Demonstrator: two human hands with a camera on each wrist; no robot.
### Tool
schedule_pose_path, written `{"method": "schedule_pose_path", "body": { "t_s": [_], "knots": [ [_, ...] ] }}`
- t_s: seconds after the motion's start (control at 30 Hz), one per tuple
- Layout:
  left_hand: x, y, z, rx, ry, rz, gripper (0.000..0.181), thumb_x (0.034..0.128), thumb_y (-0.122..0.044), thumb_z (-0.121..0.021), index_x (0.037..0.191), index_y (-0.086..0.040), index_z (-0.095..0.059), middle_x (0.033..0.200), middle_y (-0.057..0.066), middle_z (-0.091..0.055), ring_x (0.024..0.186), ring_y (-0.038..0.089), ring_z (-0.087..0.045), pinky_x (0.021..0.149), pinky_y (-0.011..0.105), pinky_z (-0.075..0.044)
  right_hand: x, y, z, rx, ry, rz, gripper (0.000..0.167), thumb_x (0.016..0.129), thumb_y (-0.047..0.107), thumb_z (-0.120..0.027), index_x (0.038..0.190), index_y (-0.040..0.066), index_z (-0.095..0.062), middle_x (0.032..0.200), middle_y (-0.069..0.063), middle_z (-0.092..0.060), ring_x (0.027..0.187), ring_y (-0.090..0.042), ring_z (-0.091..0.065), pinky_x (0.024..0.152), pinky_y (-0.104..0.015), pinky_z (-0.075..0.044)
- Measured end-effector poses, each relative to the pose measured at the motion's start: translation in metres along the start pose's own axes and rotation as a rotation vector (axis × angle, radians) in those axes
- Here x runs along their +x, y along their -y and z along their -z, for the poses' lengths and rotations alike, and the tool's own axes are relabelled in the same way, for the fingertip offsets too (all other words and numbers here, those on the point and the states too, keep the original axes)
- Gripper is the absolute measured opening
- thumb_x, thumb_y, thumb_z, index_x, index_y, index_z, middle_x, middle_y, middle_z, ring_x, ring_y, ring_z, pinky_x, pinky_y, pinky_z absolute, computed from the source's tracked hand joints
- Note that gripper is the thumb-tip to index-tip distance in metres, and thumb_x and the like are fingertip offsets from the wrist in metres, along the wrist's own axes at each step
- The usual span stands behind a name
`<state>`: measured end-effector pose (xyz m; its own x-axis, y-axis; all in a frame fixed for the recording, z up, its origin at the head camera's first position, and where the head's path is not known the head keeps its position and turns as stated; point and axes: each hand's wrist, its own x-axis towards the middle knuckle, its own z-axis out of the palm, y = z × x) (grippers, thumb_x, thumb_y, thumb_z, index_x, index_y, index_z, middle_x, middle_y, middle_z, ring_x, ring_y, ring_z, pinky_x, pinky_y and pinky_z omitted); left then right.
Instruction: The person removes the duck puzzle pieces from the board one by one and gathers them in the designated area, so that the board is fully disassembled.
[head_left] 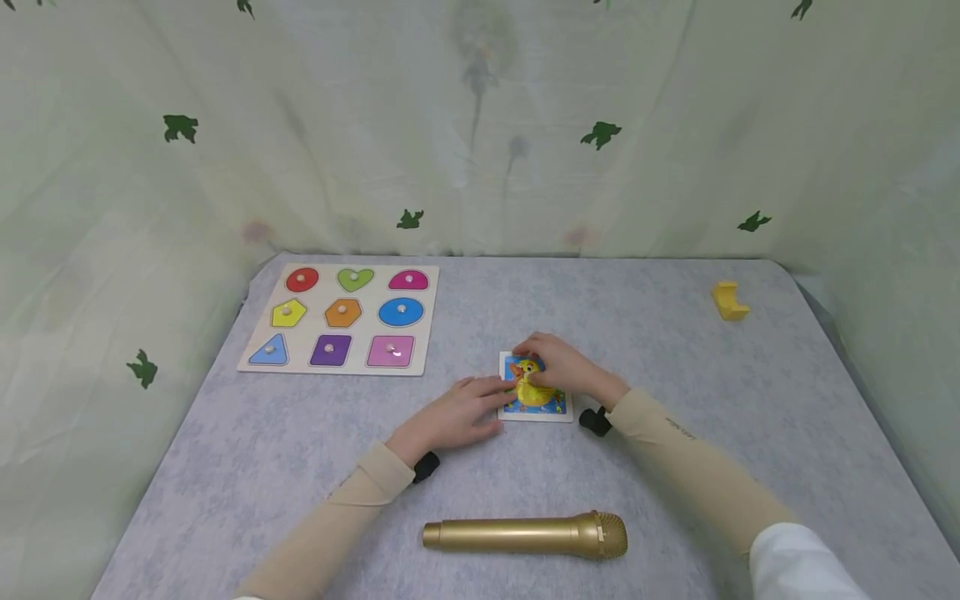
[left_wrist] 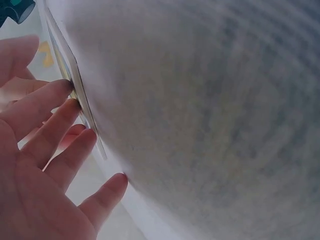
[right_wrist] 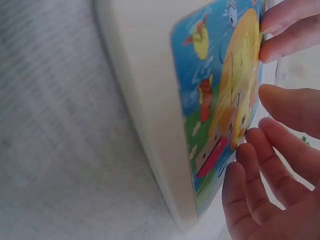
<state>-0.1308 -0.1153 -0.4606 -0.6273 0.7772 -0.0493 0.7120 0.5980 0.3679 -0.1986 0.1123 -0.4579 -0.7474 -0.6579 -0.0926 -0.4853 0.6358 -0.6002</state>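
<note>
A small square duck puzzle, with a yellow duck on blue and a white border, lies flat on the table between both hands. My left hand rests at its left side with fingers spread and fairly straight, the fingertips touching its edge; the left wrist view shows the little finger on the cloth. My right hand reaches over the upper right with bent fingers, holding the puzzle near the duck's head. In the right wrist view, its thumb is over the picture and its fingertips are along the far side. Their exact contact is partly hidden.
A shape board with knobbed coloured shapes lies at the back left. A gold microphone lies crosswise near the front. At the back right is a yellow block. Pale leaf-patterned curtains enclose the grey-clothed table.
</note>
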Motion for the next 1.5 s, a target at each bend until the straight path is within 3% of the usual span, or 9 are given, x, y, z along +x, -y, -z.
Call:
{"method": "schedule_pose_path", "body": {
  "t_s": [0.27, 0.47, 0.77, 0.9, 1.0, 1.17, 1.33, 1.5],
  "knots": [
    [0.001, -0.001, 0.0, 0.0, -0.005, -0.009, 0.047, 0.0955, -0.03, -0.058, 0.137, -0.007, -0.053, 0.144, 0.007, -0.044, 0.132, 0.024, -0.037, 0.108, 0.045, -0.028, 0.005, 0.002, -0.004, -0.007, -0.013, -0.004, 0.037, 0.082, 0.002, -0.066, 0.119, 0.002, -0.062, 0.105, -0.007, -0.054, 0.097, -0.022, -0.052, 0.088, -0.037, -0.045],
    [0.002, 0.0, -0.004, 0.001, 0.002, -0.002, 0.049, 0.0953, -0.031, -0.059, 0.138, -0.008, -0.052, 0.144, 0.006, -0.043, 0.132, 0.023, -0.036, 0.107, 0.051, -0.026, 0.009, 0.004, -0.004, 0.038, 0.01, -0.057, 0.038, 0.081, -0.003, -0.064, 0.118, 0.004, -0.06, 0.104, -0.008, -0.051, 0.098, -0.022, -0.05, 0.088, -0.037, -0.045],
    [0.002, -0.002, -0.004, -0.009, 0.016, 0.024, 0.05, 0.0948, -0.029, -0.06, 0.14, -0.009, -0.05, 0.147, 0.007, -0.04, 0.135, 0.024, -0.034, 0.107, 0.054, -0.024, 0.009, 0.004, -0.004, 0.038, 0.021, -0.056, 0.039, 0.083, -0.003, -0.064, 0.12, 0.005, -0.056, 0.104, -0.008, -0.047, 0.097, -0.023, -0.048, 0.087, -0.037, -0.044],
    [0.002, -0.002, -0.003, -0.019, 0.035, 0.04, 0.051, 0.0951, -0.029, -0.059, 0.141, -0.01, -0.048, 0.15, 0.006, -0.037, 0.137, 0.023, -0.031, 0.108, 0.054, -0.023, 0.009, 0.004, -0.005, 0.061, -0.002, -0.047, 0.032, 0.088, 0.001, -0.063, 0.119, 0.008, -0.056, 0.107, -0.009, -0.048, 0.099, -0.024, -0.052, 0.088, -0.039, -0.045],
    [0.002, -0.003, -0.002, -0.021, 0.042, 0.038, 0.051, 0.0952, -0.028, -0.059, 0.141, -0.009, -0.048, 0.15, 0.006, -0.036, 0.138, 0.023, -0.03, 0.108, 0.054, -0.024, 0.01, 0.004, -0.006, 0.084, -0.042, -0.048, 0.021, 0.093, 0.006, -0.06, 0.113, 0.011, -0.057, 0.102, -0.007, -0.054, 0.089, -0.022, -0.054, 0.081, -0.036, -0.047],
    [0.003, -0.004, 0.002, -0.03, 0.045, 0.023, 0.049, 0.0952, -0.025, -0.058, 0.14, -0.006, -0.049, 0.149, 0.007, -0.038, 0.138, 0.026, -0.031, 0.106, 0.054, -0.026, 0.012, -0.003, -0.005, 0.151, -0.091, -0.065, 0.009, 0.096, 0.008, -0.056, 0.104, 0.013, -0.058, 0.086, -0.002, -0.059, 0.071, -0.017, -0.053, 0.066, -0.031, -0.045],
    [0.004, -0.004, 0.004, -0.046, 0.065, 0.038, 0.049, 0.0959, -0.025, -0.057, 0.141, -0.007, -0.048, 0.15, 0.005, -0.038, 0.138, 0.027, -0.03, 0.107, 0.053, -0.025, 0.007, -0.015, 0.004, 0.294, -0.13, -0.091, 0.008, 0.095, 0.009, -0.058, 0.102, 0.009, -0.062, 0.09, -0.006, -0.061, 0.077, -0.02, -0.056, 0.071, -0.033, -0.047],
    [0.003, -0.004, 0.002, -0.046, 0.078, 0.066, 0.05, 0.0966, -0.027, -0.056, 0.143, -0.011, -0.046, 0.151, 0.002, -0.036, 0.139, 0.025, -0.028, 0.108, 0.052, -0.023, -0.011, -0.033, 0.022, 0.407, -0.15, -0.176, 0.012, 0.094, 0.012, -0.059, 0.102, 0.005, -0.064, 0.088, -0.01, -0.059, 0.077, -0.024, -0.055, 0.069, -0.033, -0.047]
  ]
}}
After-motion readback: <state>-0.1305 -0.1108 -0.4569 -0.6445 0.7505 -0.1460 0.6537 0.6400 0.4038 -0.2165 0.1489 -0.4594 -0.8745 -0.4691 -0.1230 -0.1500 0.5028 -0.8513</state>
